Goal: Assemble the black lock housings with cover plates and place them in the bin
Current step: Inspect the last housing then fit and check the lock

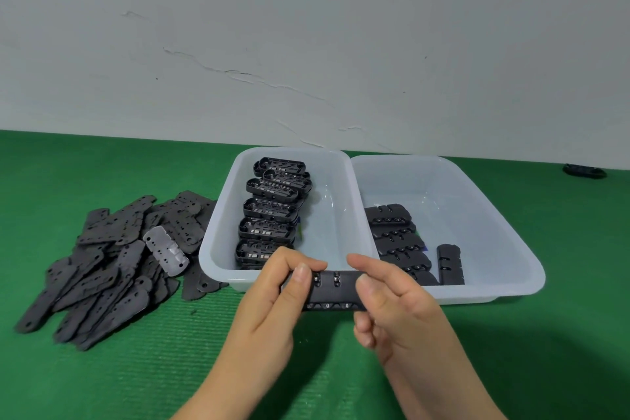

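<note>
Both hands hold one black lock housing [332, 290] level in front of the bins, its dial side facing me. My left hand [272, 303] grips its left end, thumb on top. My right hand [392, 307] pinches its right end. The left translucent bin [218, 249] holds a row of open black housings [269, 211]. The right translucent bin [504, 242] holds several closed housings [395, 232] along its left side. A heap of dark cover plates [112, 259] lies on the green mat to the left, one pale plate [165, 251] on top.
The green ribbed mat [170, 368] covers the table up to a cracked white wall [306, 44] behind the bins. A small black object [584, 170] lies at the far right by the wall.
</note>
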